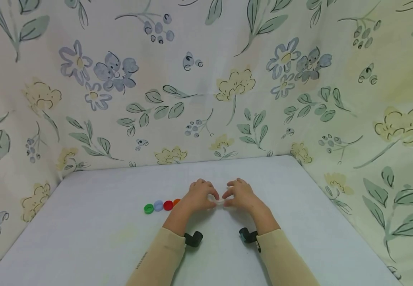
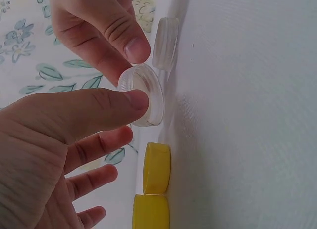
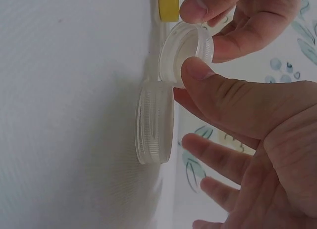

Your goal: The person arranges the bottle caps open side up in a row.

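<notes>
Between the two hands is a clear plastic bottle cap (image 2: 155,100), tilted and raised just off the table. My left hand (image 1: 200,195) pinches one side of it, thumb on the near side, the other fingers spread. From the opposite side my right hand (image 1: 243,195) pinches its rim with thumb and index finger. A second clear cap (image 3: 156,122) lies on the table close by, under the right hand. Two yellow caps (image 2: 157,168) sit beside the left hand; in the head view that hand hides them.
Left of the left forearm, a row holds a green cap (image 1: 149,208), a light blue cap (image 1: 158,205), a red cap (image 1: 168,205) and a partly covered orange cap (image 1: 177,201). The white table (image 1: 95,238) ends at a floral curtain (image 1: 199,99) behind and beside it.
</notes>
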Available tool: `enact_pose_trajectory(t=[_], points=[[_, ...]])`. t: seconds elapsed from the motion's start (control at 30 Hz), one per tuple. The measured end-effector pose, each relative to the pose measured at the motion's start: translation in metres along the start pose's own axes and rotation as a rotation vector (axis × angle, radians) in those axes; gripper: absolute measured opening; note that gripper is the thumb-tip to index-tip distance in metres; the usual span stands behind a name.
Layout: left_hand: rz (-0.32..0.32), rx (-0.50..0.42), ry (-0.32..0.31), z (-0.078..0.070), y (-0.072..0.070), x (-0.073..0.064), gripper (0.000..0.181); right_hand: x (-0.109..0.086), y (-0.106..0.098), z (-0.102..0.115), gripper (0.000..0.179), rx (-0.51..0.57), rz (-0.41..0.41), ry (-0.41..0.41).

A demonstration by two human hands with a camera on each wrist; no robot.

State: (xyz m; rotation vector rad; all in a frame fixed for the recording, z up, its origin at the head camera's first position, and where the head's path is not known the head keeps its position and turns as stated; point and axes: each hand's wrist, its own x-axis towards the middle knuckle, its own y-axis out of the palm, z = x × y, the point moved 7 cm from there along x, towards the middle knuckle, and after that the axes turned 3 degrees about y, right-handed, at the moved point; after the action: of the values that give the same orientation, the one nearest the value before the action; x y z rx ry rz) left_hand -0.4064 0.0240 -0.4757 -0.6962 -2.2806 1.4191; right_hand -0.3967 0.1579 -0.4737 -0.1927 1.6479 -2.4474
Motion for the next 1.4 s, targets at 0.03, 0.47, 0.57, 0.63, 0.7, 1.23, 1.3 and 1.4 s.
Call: enact_pose_trajectory(t=[0.03,0.47,0.57,0.63,0.7,1.23,1.3,1.4], points=[[0.002,0.005,0.003,-0.001,0.0,0.0,0.01,0.0,0.0,0.0,0.013,0.004,0.005,0.002],[0.008,0.094,0.083,-0.012,0.005,0.004,0.011,-0.004,0.001,-0.002,0.013,0.038,0.045,0.026],[0.007,0.109,0.086,-0.012,0.005,0.004,0.011,-0.005,0.0,-0.001,0.014,0.029,0.039,0.012],[0.008,0.116,0.088,-0.012,0.006,0.004,0.011,-0.005,0.0,-0.003,0.014,0.027,0.041,0.016],[0.01,0.116,0.085,-0.012,0.006,0.005,0.012,-0.004,0.0,-0.003,0.013,0.022,0.039,0.007],[0.021,0.132,0.106,-0.015,0.006,0.003,0.01,-0.005,0.001,-0.006,0.009,0.059,0.044,0.016],[0.026,0.127,0.099,-0.015,0.006,0.003,0.009,-0.006,0.001,-0.006,0.009,0.066,0.046,0.018],[0.033,0.114,0.093,-0.014,0.007,0.002,0.009,-0.005,0.002,-0.006,0.009,0.063,0.042,0.013]])
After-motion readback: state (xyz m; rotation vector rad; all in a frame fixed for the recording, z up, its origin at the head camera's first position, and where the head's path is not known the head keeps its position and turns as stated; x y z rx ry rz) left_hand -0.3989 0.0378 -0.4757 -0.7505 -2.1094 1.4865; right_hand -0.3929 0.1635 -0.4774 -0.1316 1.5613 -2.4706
